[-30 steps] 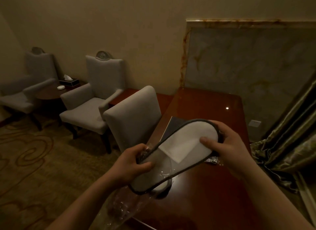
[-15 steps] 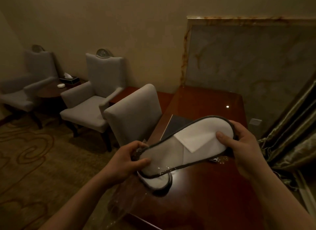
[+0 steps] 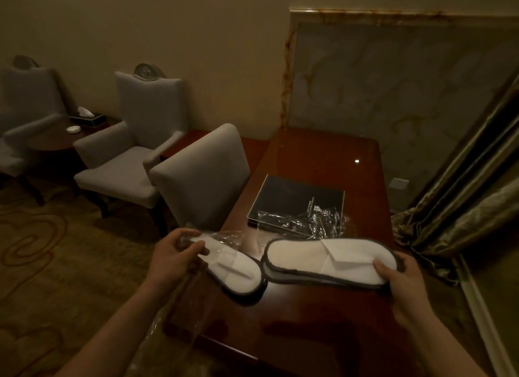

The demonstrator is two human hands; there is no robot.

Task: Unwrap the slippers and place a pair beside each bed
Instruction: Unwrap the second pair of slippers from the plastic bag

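Person stands at a dark glossy wooden desk (image 3: 323,320), both hands out over its near end. Left hand (image 3: 174,257) grasps the end of a white slipper (image 3: 236,270) with grey trim, fingers curled round it through a clear plastic wrapper (image 3: 224,237). The wrapper only covers the gripped end, and more of the film hangs down past the desk edge under the forearm. This slipper lies low over the desk's near left corner; can't tell if it rests on the wood.

Right hand (image 3: 401,281) grips a second slipper (image 3: 317,261), bare of plastic, by one end, thumb on top and fingers underneath. It's held roughly level just above the desk, lengthwise left to right, its folded white upper facing up. Its free end reaches the first slipper's edge; touching or not, can't tell.

Behind the slippers, mid-desk, a black folder (image 3: 297,200) lies flat with crumpled clear plastic (image 3: 317,219) on its near edge. A grey desk chair (image 3: 202,174) is pushed in at the left side. Further left is a grey armchair (image 3: 126,157), then a round side table (image 3: 50,141) with a tissue box (image 3: 88,118) and a small white dish (image 3: 73,129), then another armchair (image 3: 25,104). Marble wall panel (image 3: 393,90) stands behind the desk, olive curtain (image 3: 471,197) on the right, patterned carpet (image 3: 56,250) below
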